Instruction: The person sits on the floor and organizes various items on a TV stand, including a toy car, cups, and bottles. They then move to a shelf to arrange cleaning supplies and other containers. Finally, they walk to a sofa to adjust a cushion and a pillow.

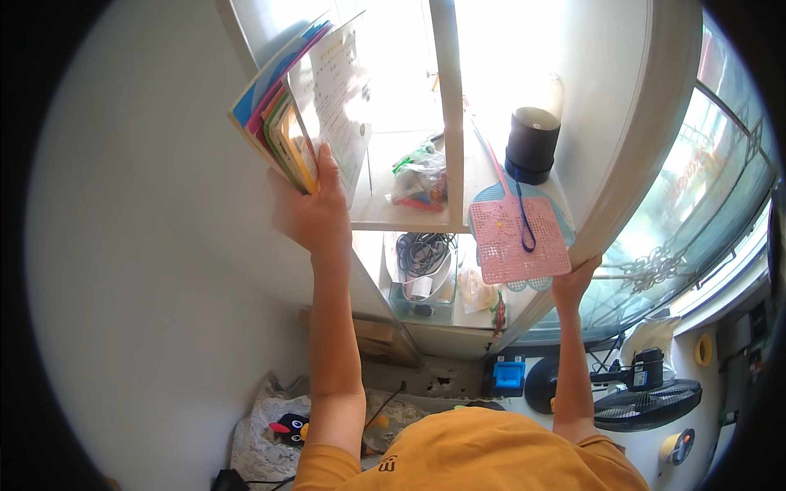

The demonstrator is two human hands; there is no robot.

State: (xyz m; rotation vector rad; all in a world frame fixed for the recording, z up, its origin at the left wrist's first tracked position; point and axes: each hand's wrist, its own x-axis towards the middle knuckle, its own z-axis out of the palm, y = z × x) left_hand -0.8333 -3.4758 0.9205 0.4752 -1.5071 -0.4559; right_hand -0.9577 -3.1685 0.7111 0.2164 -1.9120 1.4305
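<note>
My left hand (319, 215) grips a stack of books and booklets (273, 116) by the lower end, thumb on the near side. A white printed booklet (341, 92) faces outward on the stack, at the left of the upper shelf. My right hand (574, 285) is closed around the cabinet's side edge (614, 190), its fingers partly hidden. Beside that hand, a pink fly swatter (522, 255) overlaps a light-blue one (528, 286) and overhangs the shelf. Behind them stands a black cylinder (533, 147) with a blue strap (526, 227).
A tied plastic bag (420, 178) lies left of the divider (453, 116). Below, a clear bin (424, 307) holds coiled cables (424, 253). A black fan (645, 405), a blue container (508, 374) and a black plush toy (291, 428) are lower down. Patterned glass (663, 215) borders the right.
</note>
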